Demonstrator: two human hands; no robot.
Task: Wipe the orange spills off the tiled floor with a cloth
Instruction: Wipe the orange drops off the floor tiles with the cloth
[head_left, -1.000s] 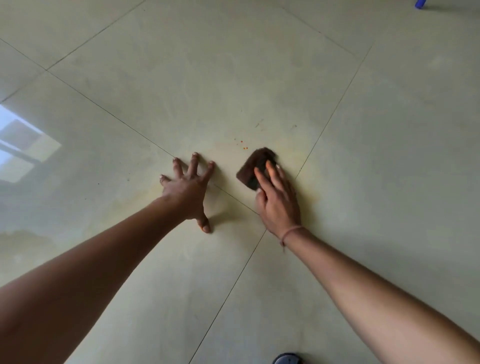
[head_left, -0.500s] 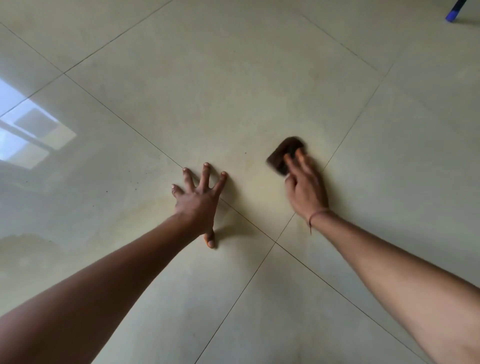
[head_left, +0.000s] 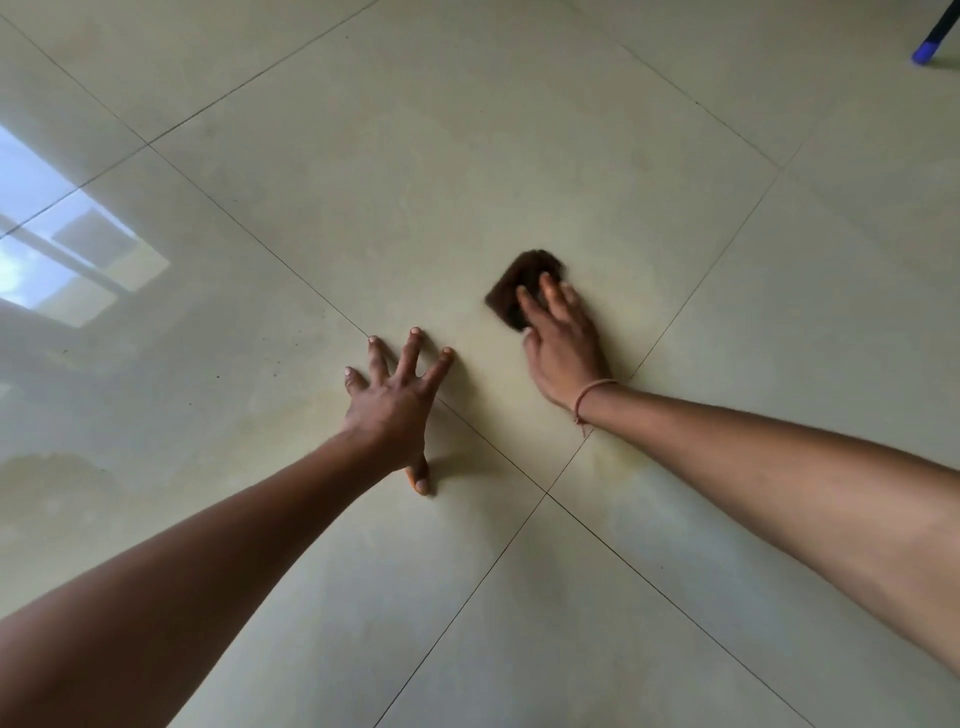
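Note:
A small dark brown cloth (head_left: 519, 280) lies flat on the glossy cream tiled floor (head_left: 467, 156). My right hand (head_left: 563, 345) presses down on the cloth's near half, fingers stretched over it. My left hand (head_left: 397, 402) rests flat on the floor to the left of it, fingers spread, holding nothing. A faint yellowish smear (head_left: 618, 467) shows on the tiles near my right wrist. No distinct orange drops are visible beside the cloth.
Dark grout lines cross just below my hands (head_left: 545, 493). A bright window reflection (head_left: 67, 260) shines on the floor at the left. A blue-tipped object (head_left: 927, 52) stands at the top right corner.
My right hand has slid the cloth forward over the spot where small orange specks showed a second ago; the specks are no longer visible. My left hand stays planted on the floor.

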